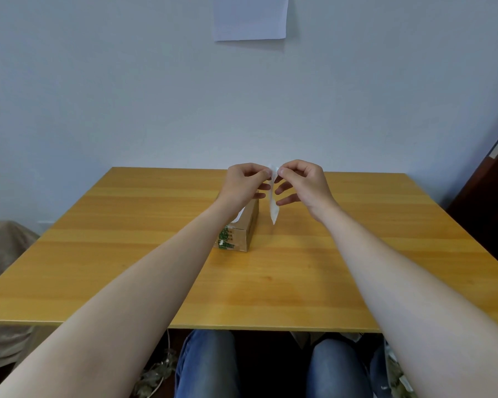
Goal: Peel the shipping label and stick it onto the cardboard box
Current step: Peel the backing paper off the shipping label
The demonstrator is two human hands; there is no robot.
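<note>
Above the cardboard box, left hand and right hand pinch the shipping label's top edge, seemingly splitting off its backing.

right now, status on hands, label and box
Left hand and right hand both pinching shipping label at its top, label hanging edge-on. Cardboard box on table beneath left wrist. Nothing in the way.

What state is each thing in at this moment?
Left hand: pinching the label at its top.
Right hand: pinching the label's top too.
Label: hanging above the table, not on the box.
Box: resting on the table, partly behind the left forearm.
</note>
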